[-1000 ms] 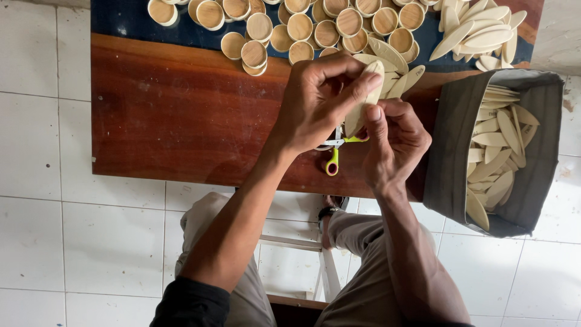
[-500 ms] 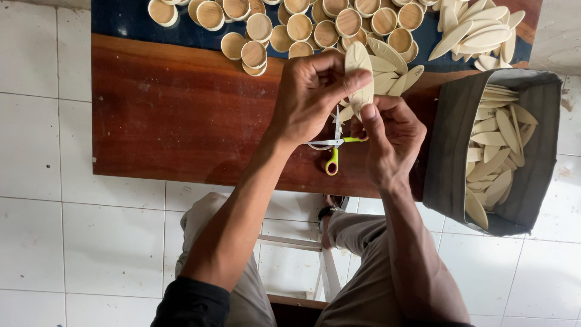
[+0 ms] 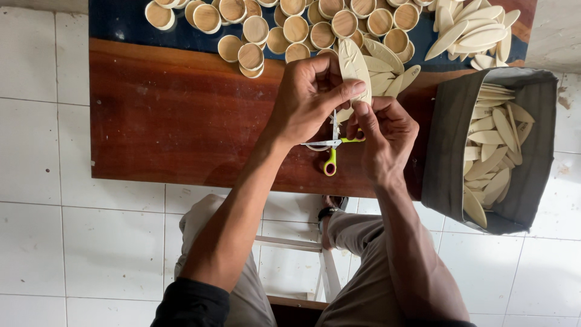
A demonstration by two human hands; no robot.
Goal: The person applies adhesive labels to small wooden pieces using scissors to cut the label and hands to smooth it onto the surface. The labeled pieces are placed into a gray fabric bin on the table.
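Wooden leaf piece (image 3: 354,68) pinched between left hand (image 3: 308,97) and right hand (image 3: 387,136).

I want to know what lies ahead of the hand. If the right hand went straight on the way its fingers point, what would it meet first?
Probably the loose pale leaf-shaped wooden pieces on the table, just beyond the right hand; the round wooden cups lie farther. Depth is unclear.

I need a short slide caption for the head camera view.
Left hand holds a leaf-shaped wooden piece; right hand works small scissors over a wooden table.
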